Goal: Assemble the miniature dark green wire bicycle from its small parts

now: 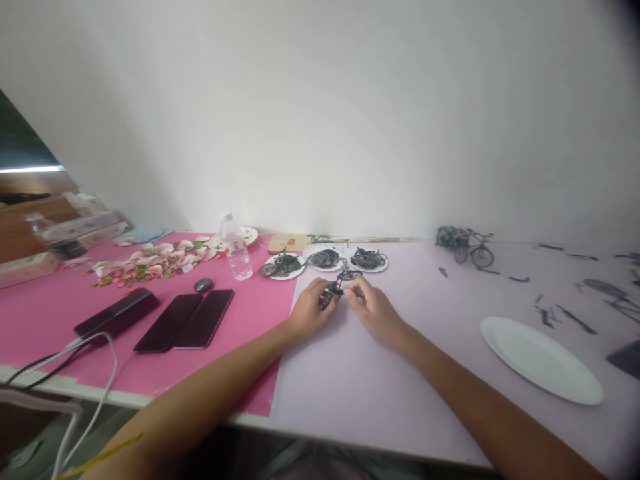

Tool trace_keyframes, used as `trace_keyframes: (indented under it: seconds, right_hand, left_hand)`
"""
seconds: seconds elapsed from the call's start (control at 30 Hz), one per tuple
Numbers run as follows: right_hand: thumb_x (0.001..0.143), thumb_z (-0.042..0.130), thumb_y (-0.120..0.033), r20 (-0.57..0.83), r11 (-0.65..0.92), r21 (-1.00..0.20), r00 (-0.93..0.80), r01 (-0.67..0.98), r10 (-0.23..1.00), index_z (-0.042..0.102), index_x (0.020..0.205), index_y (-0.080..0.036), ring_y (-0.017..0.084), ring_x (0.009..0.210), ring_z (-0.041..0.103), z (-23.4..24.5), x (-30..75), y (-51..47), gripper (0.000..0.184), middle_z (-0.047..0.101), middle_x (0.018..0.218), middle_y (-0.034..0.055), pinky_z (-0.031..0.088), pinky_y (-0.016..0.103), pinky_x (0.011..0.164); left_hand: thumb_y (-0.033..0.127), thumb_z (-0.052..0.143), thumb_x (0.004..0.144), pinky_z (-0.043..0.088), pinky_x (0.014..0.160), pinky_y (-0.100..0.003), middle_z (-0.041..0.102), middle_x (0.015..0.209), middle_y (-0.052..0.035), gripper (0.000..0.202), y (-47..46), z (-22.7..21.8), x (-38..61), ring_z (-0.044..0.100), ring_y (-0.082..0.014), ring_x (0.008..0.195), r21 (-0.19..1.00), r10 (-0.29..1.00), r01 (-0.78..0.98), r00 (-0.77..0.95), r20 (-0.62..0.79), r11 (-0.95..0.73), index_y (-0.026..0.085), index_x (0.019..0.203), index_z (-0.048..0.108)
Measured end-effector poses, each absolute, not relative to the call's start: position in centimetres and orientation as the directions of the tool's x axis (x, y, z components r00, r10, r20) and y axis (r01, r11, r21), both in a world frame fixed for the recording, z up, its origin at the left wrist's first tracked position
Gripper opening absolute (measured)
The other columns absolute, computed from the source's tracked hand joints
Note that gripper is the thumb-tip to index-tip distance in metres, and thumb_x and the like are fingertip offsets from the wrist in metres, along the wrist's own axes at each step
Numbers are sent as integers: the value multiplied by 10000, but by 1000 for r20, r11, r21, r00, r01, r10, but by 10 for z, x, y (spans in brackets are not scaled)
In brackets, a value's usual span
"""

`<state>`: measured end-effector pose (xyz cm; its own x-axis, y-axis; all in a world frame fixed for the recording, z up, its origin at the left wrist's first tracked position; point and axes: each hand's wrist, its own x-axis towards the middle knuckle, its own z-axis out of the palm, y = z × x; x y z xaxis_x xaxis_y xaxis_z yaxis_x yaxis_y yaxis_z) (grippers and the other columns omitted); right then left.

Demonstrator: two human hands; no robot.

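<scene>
Both my hands work together above the pale mat in the middle of the table. A small dark model bicycle (332, 287) is held in my left hand (311, 311), its fingers closed round the frame. My right hand (373, 308) is closed in a pinch at the bicycle's right side; what lies between the fingertips is too small to make out. Just behind the hands stand three white plates of dark parts: the left plate (301, 271), the middle plate (311, 263) and the right plate (384, 267).
Finished-looking model bicycles (474, 250) stand by the wall at right, near loose dark parts (545, 317) and a white oval plate (543, 360). On the pink mat at left are a water bottle (235, 250), two phones (205, 320), a black power bank (117, 312) and petal-shaped pieces (155, 260).
</scene>
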<state>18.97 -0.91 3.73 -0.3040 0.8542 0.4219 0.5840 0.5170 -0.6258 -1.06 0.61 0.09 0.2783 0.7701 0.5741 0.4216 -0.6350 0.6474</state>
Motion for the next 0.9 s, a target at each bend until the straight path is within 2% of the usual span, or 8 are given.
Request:
trace_keyframes:
  seconds: [0.27,0.5,0.73,0.9]
  right_hand:
    - [995,503,-413,461,529,-625,-276,574,843,480,948,-250,203,761,639,30,190,-6,171,676,890,25,467,289,658]
    - [1025,457,-422,428,515,-624,-295,587,854,475,925,-253,204,725,634,34,188,-8,197,681,841,21,453,285,624]
    - [1053,382,-439,378,492,-615,-316,616,870,409,828,-260,194,635,607,35,188,-8,288,635,714,-2,445,279,601]
    - [1055,387,-442,400,500,-626,-304,599,864,432,850,-259,205,688,633,32,188,-7,278,644,747,10,462,287,632]
  left_hand:
    - [272,603,972,547,718,-290,659,1069,-102,225,6,2,-11,642,-203,922,636,768,437,275,578,-636,188,1175,652]
    - [256,595,980,554,824,-332,654,1082,-113,232,6,2,-12,643,-221,973,614,753,449,264,603,-649,184,1195,643]
    - [281,583,989,553,766,-307,655,1095,-113,253,6,1,-11,645,-203,927,617,756,449,272,595,-646,184,1214,646]
    - [281,587,987,557,756,-311,659,1102,-115,257,7,0,-12,648,-209,933,619,759,449,272,592,-644,187,1218,649]
